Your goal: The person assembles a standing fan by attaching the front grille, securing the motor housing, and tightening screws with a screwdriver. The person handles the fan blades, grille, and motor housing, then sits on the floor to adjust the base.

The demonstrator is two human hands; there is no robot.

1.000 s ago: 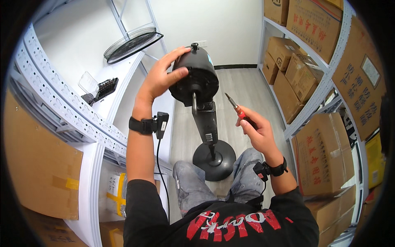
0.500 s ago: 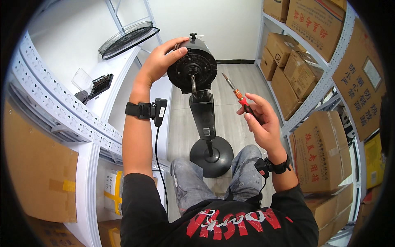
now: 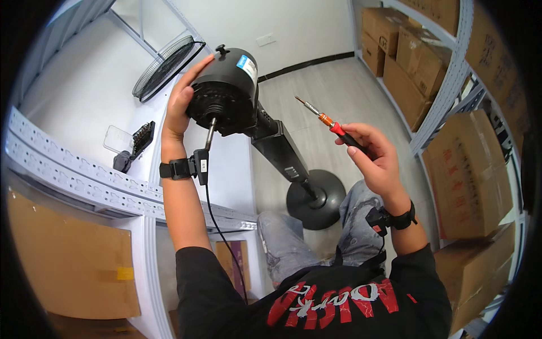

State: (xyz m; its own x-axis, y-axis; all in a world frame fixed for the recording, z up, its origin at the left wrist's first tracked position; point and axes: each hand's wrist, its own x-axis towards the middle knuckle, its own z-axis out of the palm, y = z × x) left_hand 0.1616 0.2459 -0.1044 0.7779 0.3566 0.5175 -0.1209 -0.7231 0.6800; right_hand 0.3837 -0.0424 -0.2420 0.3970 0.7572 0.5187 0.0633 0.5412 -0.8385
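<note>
A black pedestal fan stands before me without its grille or blades on the front. Its motor housing (image 3: 231, 79) has a knob on top, and a bare metal shaft (image 3: 212, 133) points toward me. My left hand (image 3: 178, 110) grips the housing's left side, fingers over the top and thumb near the front rim. Below the housing, the column (image 3: 281, 150) slopes in the picture to a round base (image 3: 328, 192) near my feet. My right hand (image 3: 381, 157) holds a red and black screwdriver (image 3: 337, 129), its tip pointing up and left, apart from the fan.
On the white shelf at left lie a round wire fan grille (image 3: 169, 63), an open black bit case (image 3: 143, 139) with a clear lid, and a dark grey bundle (image 3: 122, 162). Cardboard boxes (image 3: 468, 169) fill the right rack. A cardboard sheet (image 3: 73, 254) stands at lower left.
My view has turned, so the fan now leans in the picture. The motor housing sits further left and shows a blue and white label. Both hands keep their holds.
</note>
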